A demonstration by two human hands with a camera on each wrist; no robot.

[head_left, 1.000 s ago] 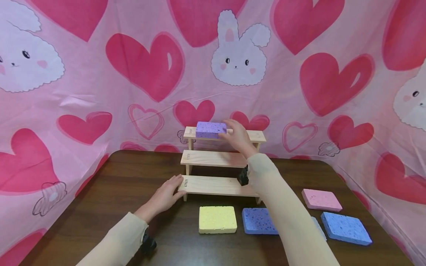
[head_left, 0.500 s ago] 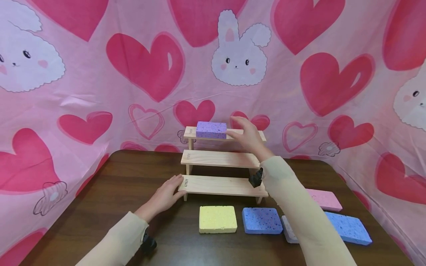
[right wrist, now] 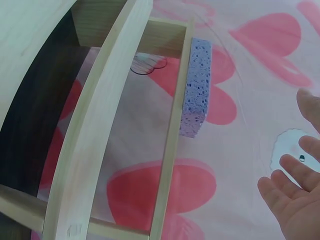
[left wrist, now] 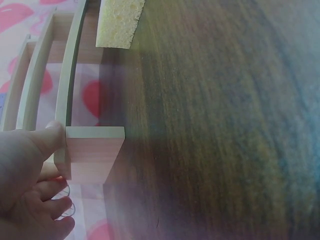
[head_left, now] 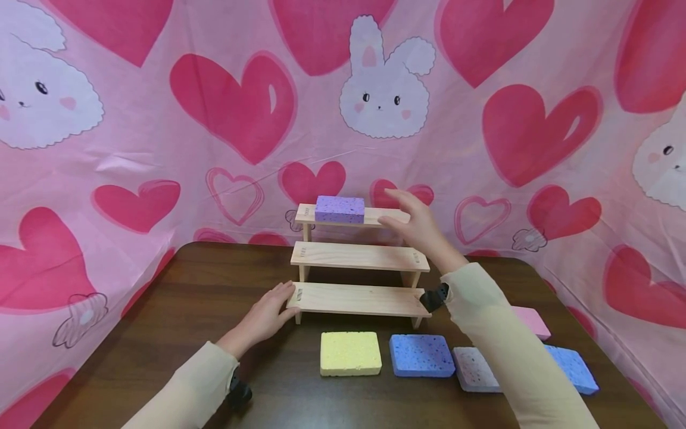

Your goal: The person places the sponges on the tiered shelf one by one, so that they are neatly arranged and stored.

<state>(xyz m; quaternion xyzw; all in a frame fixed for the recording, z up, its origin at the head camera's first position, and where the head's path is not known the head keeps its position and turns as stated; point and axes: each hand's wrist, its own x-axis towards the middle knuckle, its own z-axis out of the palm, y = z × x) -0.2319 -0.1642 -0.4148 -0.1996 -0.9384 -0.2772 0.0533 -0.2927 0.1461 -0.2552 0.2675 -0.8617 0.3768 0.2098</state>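
Note:
A three-step wooden shelf (head_left: 359, 299) stands on the table. My left hand (head_left: 264, 320) grips the left end of its lowest step, and in the left wrist view the thumb (left wrist: 49, 137) lies at the front edge with the other fingers curled beyond the step's end. On the top step, toward the left, lies a purple speckled sponge (head_left: 340, 209); the right wrist view shows the sponge (right wrist: 197, 82) on edge against the backdrop. My right hand (head_left: 420, 229) is in front of the top step's right end, fingers apart and holding nothing, with a gap between it and the sponge.
In front of the shelf lie a yellow sponge (head_left: 351, 354), a blue speckled sponge (head_left: 421, 356) and a greyish sponge (head_left: 474, 369). My right sleeve partly covers the greyish one, a pink sponge (head_left: 533, 322) and another blue sponge (head_left: 574, 369). A pink heart-print cloth (head_left: 321, 119) hangs behind.
My right hand has let go of the purple sponge and moved away to the right, uncovering more of the shelf. The purple sponge stays on the top step; my left hand has not moved.

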